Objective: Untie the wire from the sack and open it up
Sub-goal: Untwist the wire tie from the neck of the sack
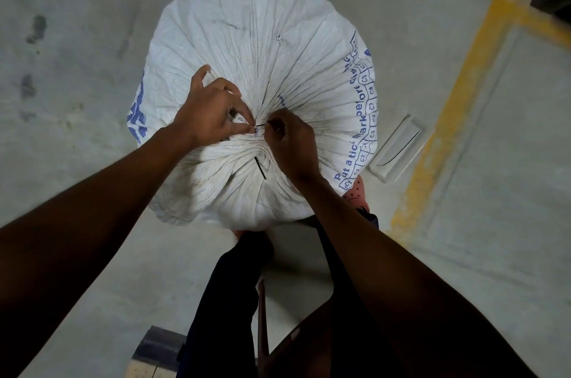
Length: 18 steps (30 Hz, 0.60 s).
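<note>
A full white woven sack [262, 38] with blue print stands upright on the floor in front of me. Its mouth is gathered into a tight bunch at the top, bound by a thin dark wire [261, 125]. One loose wire end [260, 167] sticks out below the bunch. My left hand [210, 109] grips the gathered cloth of the neck from the left. My right hand [289, 143] pinches the wire at the neck from the right. Both hands touch at the knot.
The grey concrete floor [92, 38] has dark stains at the left and a yellow painted line [457, 99] at the right. A flat white tray-like piece [398, 149] lies right of the sack. My legs and a wooden block [154, 353] are below.
</note>
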{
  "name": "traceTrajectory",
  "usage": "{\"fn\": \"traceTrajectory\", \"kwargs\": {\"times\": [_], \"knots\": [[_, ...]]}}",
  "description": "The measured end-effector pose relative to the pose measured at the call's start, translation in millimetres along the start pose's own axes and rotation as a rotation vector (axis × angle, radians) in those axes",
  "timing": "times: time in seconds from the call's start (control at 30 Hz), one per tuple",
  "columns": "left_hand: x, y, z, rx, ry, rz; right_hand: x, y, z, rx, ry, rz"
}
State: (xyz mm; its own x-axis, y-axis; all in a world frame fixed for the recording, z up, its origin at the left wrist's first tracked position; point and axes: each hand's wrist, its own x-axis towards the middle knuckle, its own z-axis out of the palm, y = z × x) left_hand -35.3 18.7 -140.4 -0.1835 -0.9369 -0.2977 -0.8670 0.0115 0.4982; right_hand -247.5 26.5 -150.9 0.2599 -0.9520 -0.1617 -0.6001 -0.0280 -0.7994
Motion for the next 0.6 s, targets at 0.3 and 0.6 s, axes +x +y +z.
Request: {"fn": "traceTrajectory", "kwargs": {"times": [0.3,0.6], "knots": [[11.1,23.2,-3.7,0.160,0.049,0.029,-0.5,37.0,-77.3,0.160,0.137,0.102],[45.5,102.1,0.9,0.208,0.155,0.112,-4.5,71.0,-121.6,0.043,0.049,0.185]]}}
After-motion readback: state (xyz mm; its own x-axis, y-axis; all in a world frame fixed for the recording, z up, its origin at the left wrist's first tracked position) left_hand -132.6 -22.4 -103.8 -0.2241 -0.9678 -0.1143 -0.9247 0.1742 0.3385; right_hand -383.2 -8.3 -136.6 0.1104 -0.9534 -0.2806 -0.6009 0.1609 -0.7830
